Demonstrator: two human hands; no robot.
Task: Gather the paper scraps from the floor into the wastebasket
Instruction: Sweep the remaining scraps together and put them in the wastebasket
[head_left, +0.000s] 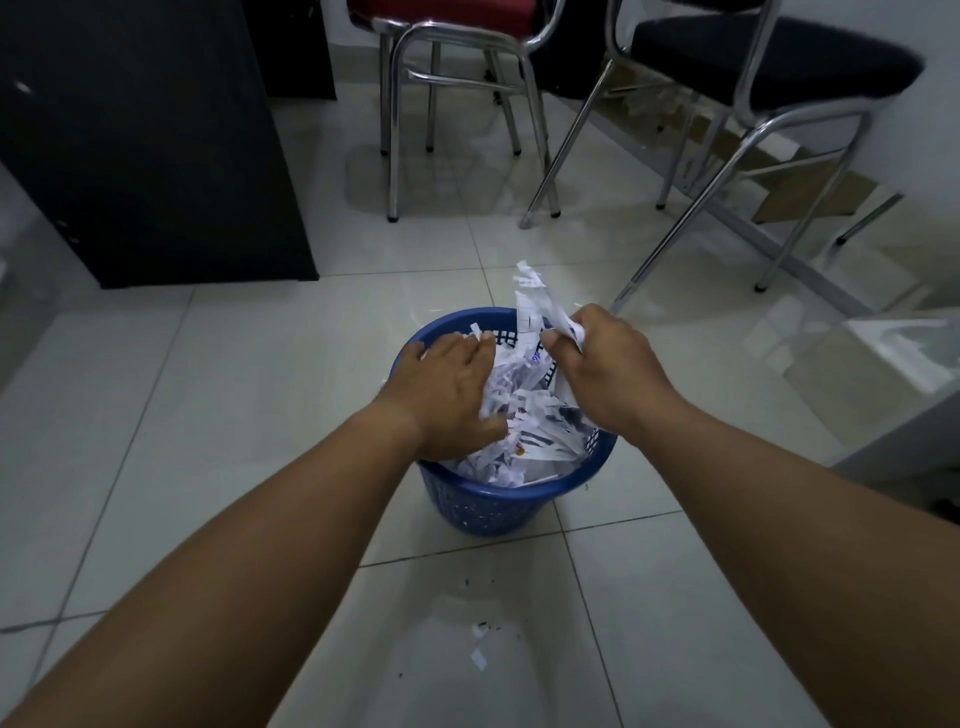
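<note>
Hands (524, 384) seemingly pressing scraps (524, 415) down.

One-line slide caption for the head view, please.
Both hands load shredded paper into the blue wastebasket; small scraps remain on the floor.

**Tiled office corner, dim light**

White glossy tile floor (249, 364), grey grout lines. Black cabinet (145, 145) at left. Two chrome-legged chairs at the back: red seat (441, 10), black seat (769, 57). Cardboard (810, 192) flat under the black chair. White wall (935, 31) at right. Soft reflections on tiles.
</note>
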